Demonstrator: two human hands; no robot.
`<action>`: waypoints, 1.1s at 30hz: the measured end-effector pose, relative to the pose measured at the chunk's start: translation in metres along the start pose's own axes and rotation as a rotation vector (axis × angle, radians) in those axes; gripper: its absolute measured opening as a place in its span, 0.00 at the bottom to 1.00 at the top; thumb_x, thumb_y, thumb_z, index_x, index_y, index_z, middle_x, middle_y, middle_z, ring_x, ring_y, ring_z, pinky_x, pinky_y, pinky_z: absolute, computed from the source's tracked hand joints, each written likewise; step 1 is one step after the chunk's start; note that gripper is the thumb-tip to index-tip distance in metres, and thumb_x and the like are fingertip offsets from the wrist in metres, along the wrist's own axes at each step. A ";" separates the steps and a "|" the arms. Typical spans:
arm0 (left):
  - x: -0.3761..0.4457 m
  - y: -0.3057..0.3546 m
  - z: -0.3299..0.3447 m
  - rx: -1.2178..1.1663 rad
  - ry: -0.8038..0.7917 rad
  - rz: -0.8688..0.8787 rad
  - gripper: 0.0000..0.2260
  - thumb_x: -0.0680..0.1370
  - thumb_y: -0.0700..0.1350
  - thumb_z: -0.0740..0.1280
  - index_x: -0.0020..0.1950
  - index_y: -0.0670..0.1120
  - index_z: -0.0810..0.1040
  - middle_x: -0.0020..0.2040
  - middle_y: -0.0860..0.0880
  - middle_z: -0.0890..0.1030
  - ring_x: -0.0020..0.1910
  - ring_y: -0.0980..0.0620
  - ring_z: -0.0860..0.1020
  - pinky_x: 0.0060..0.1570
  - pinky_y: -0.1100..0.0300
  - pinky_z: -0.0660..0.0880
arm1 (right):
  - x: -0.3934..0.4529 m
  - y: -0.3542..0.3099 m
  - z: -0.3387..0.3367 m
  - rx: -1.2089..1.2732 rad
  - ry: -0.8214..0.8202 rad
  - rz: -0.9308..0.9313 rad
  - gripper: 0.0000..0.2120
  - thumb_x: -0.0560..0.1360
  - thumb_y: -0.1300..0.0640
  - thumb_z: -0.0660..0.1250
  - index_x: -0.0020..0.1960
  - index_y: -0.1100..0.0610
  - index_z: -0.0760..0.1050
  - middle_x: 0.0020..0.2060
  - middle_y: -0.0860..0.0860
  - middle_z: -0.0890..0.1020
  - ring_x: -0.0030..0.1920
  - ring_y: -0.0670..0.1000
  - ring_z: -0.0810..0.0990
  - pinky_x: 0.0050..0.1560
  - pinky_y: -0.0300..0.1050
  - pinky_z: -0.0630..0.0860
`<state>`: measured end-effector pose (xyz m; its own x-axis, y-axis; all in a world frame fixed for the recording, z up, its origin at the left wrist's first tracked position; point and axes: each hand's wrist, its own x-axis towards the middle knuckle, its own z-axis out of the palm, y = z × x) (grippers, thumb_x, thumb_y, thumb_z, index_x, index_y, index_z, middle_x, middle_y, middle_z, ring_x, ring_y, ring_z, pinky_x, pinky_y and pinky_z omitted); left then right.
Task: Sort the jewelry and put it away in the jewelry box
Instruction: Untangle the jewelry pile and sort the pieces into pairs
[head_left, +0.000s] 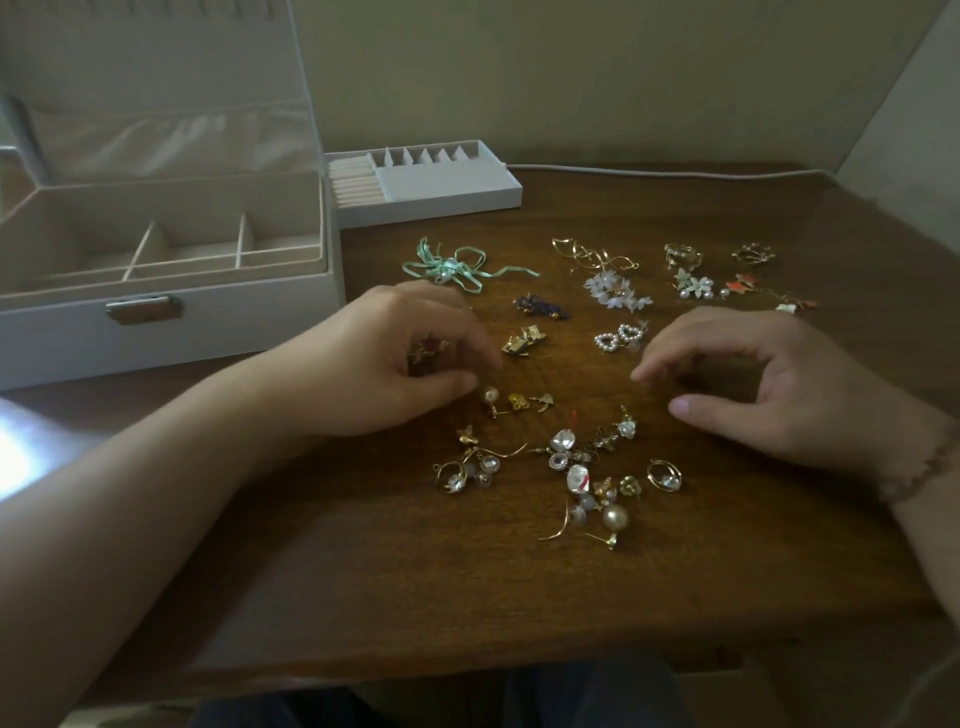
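Fingers (467, 348) curled over glittery gold, pearl earrings (566, 467), wood table (467, 597).

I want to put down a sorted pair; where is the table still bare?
Bare wood lies along the near table edge, below the mixed earring pile, and between the jewelry box and left hand. The far right, around the flower earrings, is crowded.

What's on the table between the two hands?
In the head view, only bare brown wooden table lies between the left hand and right hand; pearl heart earrings sit just beyond that gap.
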<state>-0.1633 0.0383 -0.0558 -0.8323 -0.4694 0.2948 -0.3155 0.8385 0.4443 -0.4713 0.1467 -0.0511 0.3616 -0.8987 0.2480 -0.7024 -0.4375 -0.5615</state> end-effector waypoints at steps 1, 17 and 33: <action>0.000 0.000 0.000 -0.003 -0.023 0.013 0.10 0.77 0.47 0.70 0.58 0.51 0.83 0.51 0.55 0.81 0.54 0.51 0.79 0.53 0.49 0.77 | 0.000 -0.001 0.001 0.012 -0.026 -0.014 0.12 0.72 0.59 0.73 0.53 0.46 0.81 0.47 0.44 0.82 0.52 0.50 0.79 0.52 0.47 0.77; -0.002 0.001 -0.002 0.042 -0.078 0.073 0.07 0.76 0.49 0.71 0.53 0.52 0.85 0.50 0.57 0.81 0.54 0.52 0.77 0.55 0.52 0.76 | 0.003 0.001 0.004 -0.078 -0.058 -0.020 0.05 0.70 0.47 0.70 0.45 0.46 0.81 0.46 0.42 0.81 0.52 0.49 0.79 0.51 0.47 0.76; -0.008 0.002 -0.025 0.031 0.060 -0.010 0.08 0.74 0.41 0.71 0.52 0.47 0.85 0.45 0.54 0.84 0.51 0.53 0.79 0.52 0.51 0.76 | -0.002 0.011 -0.001 -0.072 0.071 -0.062 0.08 0.72 0.45 0.67 0.50 0.44 0.80 0.46 0.41 0.81 0.48 0.46 0.80 0.47 0.36 0.75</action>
<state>-0.1460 0.0366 -0.0365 -0.8005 -0.4931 0.3408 -0.3387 0.8412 0.4215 -0.4806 0.1433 -0.0566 0.3630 -0.8685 0.3375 -0.7231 -0.4910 -0.4858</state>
